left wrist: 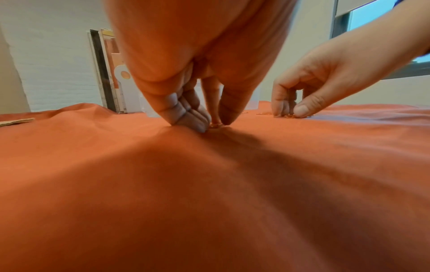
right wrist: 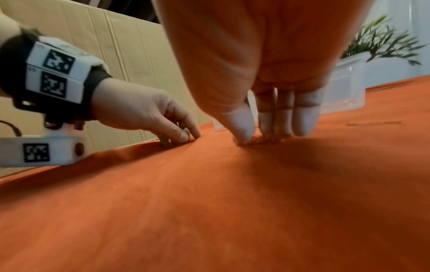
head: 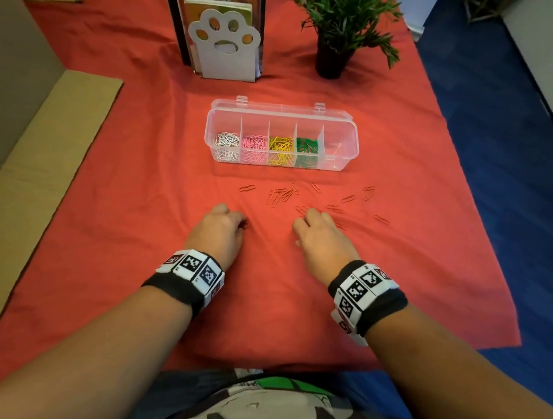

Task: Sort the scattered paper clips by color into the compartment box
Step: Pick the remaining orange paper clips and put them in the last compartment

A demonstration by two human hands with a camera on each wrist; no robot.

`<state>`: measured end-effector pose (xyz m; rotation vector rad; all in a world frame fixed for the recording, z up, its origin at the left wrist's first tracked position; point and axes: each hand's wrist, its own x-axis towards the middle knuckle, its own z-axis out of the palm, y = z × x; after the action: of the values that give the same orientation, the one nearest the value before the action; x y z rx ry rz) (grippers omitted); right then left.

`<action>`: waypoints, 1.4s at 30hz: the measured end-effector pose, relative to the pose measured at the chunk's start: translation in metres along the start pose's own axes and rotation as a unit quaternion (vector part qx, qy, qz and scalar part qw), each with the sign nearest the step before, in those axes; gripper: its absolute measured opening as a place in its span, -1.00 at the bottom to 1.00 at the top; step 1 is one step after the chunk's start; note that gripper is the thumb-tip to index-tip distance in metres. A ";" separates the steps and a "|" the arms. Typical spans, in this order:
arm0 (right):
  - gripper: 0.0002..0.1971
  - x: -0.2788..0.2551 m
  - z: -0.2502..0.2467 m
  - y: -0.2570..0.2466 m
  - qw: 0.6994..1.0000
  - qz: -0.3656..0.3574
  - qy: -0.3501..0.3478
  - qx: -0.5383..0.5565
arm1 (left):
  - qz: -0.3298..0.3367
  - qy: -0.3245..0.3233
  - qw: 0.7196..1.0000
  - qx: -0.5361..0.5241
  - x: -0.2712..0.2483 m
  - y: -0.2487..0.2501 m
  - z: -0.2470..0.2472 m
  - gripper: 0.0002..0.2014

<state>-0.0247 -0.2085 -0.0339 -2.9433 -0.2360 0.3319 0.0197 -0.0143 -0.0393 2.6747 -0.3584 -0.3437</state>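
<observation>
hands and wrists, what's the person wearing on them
Both hands, left and right, are bare, with no sleeves. Each wrist has a black band carrying white blocks printed with black square markers. A dark cable hangs from the left unit.

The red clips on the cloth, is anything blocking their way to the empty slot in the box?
Nothing visible does. The red clips lie on bare cloth just in front of the box, its lid is open, and the empty end compartment faces up.

Bare forearms. Black wristbands [head: 188, 290] carry white blocks with black square-code markers; white camera housing [right wrist: 39, 152] under left wrist, thin black cable. Green-black-white print shirt [head: 243, 416].
</observation>
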 end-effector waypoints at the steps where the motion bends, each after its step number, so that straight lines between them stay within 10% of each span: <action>1: -0.77 -0.003 -0.001 -0.001 1.000 0.002 -0.003 -0.008 | 0.004 -0.002 1.000 0.007 0.001 0.000 0.001 -0.77; 11: -0.68 -0.003 0.000 -0.007 0.999 0.035 -0.021 0.008 | -0.072 0.016 0.992 -0.099 0.003 0.000 -0.002 -0.74; 14: -0.74 0.010 0.000 0.007 0.973 0.119 -0.002 0.198 | -0.236 0.028 0.887 -0.395 0.001 -0.005 -0.015 -0.76; 16: -0.72 0.015 -0.005 0.011 0.873 0.221 -0.010 0.435 | -0.305 0.043 0.763 -0.568 -0.003 -0.010 -0.028 -0.73; 19: -0.69 0.014 -0.018 0.014 0.629 0.298 -0.020 0.718 | -0.309 0.050 0.650 -0.692 -0.012 -0.020 -0.046 -0.83; 21: -0.72 0.014 -0.024 0.018 0.532 0.297 -0.037 0.792 | -0.307 0.060 0.647 -0.695 -0.013 -0.026 -0.049 -0.84; 23: -0.76 0.016 -0.027 0.021 0.503 0.289 -0.047 0.813 | -0.318 0.072 0.701 -0.634 -0.009 -0.030 -0.043 -0.79; 26: -0.80 0.024 -0.030 0.024 0.570 0.297 -0.033 0.766 | -0.267 0.072 0.869 -0.410 -0.002 -0.037 -0.030 -0.79; 29: -0.82 0.038 -0.025 0.036 0.725 0.308 0.005 0.617 | -0.158 0.057 0.964 -0.207 0.002 -0.034 -0.022 -0.87; 32: -0.79 0.048 -0.021 0.044 0.843 0.298 -0.005 0.448 | -0.084 0.062 0.989 -0.105 0.013 -0.017 -0.022 -0.70; 38: -0.70 0.055 -0.016 0.036 0.785 0.298 -0.030 0.542 | -0.009 0.039 0.998 -0.052 0.054 0.012 -0.012 -0.57; 42: -0.91 0.057 -0.017 0.037 0.906 0.240 -0.016 0.348 | 0.016 0.007 0.999 0.027 0.074 0.021 -0.004 -0.60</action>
<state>0.0397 -0.2371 -0.0359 -2.2385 0.5150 0.4171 0.0858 -0.0536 -0.0397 2.7188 -0.4113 -0.3110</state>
